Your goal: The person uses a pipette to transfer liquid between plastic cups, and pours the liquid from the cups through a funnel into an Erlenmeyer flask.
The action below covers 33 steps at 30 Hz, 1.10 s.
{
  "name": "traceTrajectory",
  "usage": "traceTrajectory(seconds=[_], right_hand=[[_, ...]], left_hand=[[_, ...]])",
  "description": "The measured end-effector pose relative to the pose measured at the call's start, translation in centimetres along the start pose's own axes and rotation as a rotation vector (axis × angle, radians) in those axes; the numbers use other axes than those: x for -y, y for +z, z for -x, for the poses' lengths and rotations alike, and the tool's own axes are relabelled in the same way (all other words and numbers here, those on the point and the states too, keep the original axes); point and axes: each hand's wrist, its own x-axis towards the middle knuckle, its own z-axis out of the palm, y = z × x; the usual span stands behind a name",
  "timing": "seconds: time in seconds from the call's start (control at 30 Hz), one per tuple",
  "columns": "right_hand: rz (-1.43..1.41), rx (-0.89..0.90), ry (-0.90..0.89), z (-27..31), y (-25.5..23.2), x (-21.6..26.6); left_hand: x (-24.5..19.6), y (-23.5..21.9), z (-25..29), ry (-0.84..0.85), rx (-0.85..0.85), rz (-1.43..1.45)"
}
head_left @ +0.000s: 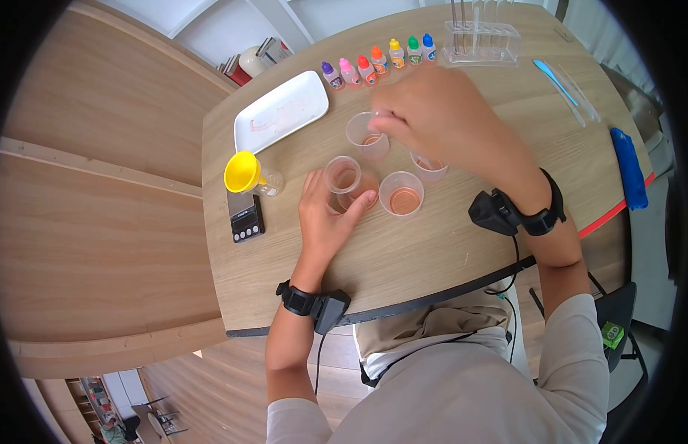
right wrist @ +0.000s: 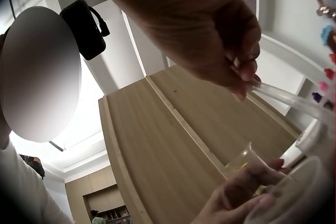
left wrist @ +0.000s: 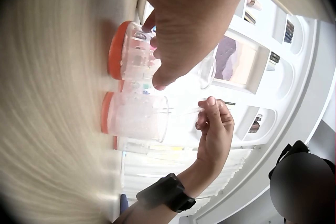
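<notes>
My left hand [head_left: 325, 218] curls its fingers and thumb round a clear plastic cup [head_left: 369, 183] of reddish liquid on the table. Another clear cup [head_left: 343, 172] overlaps its top, its rim higher. Over the far cups, my right hand [head_left: 425, 103] pinches a thin translucent stick [right wrist: 289, 98] between thumb and fingertips. Beneath that hand stands a cup [head_left: 367, 127] with a little reddish liquid. A further cup [head_left: 402, 194] with similar liquid stands right of the held one, and one more cup [head_left: 430, 172] is partly hidden by my right hand.
A white tray [head_left: 314, 86] lies at the far left. Nearby are a yellow funnel [head_left: 242, 172] and a small black scale [head_left: 246, 222]. Several colour bottles [head_left: 366, 72] line the back beside a test-tube rack [head_left: 499, 46]. A blue spatula [head_left: 555, 78] and blue roll [head_left: 629, 170] lie right.
</notes>
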Motion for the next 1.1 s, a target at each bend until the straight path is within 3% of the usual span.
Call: traceTrajectory(seconds=[0.07, 0.13, 0.37, 0.53, 0.87, 0.97, 1.03, 1.1], right_hand=[[0.022, 0.092, 0.024, 0.0, 0.3, 0.2], [-0.068, -0.062, -0.075, 0.1, 1.7, 0.1], [-0.053, 0.029, -0.043, -0.1, 1.3, 0.8], [-0.152, -0.080, -0.087, -0.3, 1.9, 0.5], [-0.177, -0.082, -0.066, -0.3, 2.1, 0.4], [-0.179, -0.199, -0.043, -0.4, 1.7, 0.5], [-0.183, -0.121, 0.180, -0.8, 0.3, 0.7], [-0.225, -0.219, 0.201, -1.0, -0.4, 0.9]], left_hand=[[0.1, 0.0, 0.0, 0.008, 0.002, -0.002], [0.1, 0.0, 0.0, -0.015, 0.008, 0.012], [0.1, 0.0, 0.2, -0.038, 0.051, 0.031], [0.3, 0.0, 0.2, -0.029, 0.051, 0.027], [0.3, 0.1, 0.2, -0.030, 0.050, 0.053], [0.4, 0.1, 0.3, -0.027, 0.051, 0.037], [0.4, 0.1, 0.3, -0.037, 0.048, 0.037], [0.2, 0.0, 0.3, -0.028, 0.049, 0.037]])
